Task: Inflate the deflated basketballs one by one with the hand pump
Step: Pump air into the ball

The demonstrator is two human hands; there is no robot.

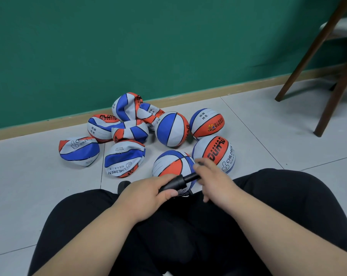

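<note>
Our left hand (148, 193) grips the barrel of the black plastic hand pump (176, 183), fingers and thumb wrapped round it. Our right hand (214, 182) is blurred, but its fingers curl around the pump's far handle end. The pump lies tilted across the top of a round blue, white and orange rubber basketball (169, 166), which sits on the pale grey tiled floor (268, 136) just in front of our knees in black trousers (288, 196). We cannot tell whether the needle is in the ball.

Just beyond it sit three more round basketballs (171, 128), close together, one touching our right hand's side. To their left lies a loose heap of crumpled, flattened basketballs (125, 161) in the same colours, some overlapping, reaching back to the wooden skirting under the green wall (129, 46). Dark brown wooden chair legs (316, 56) stand at the far right.
</note>
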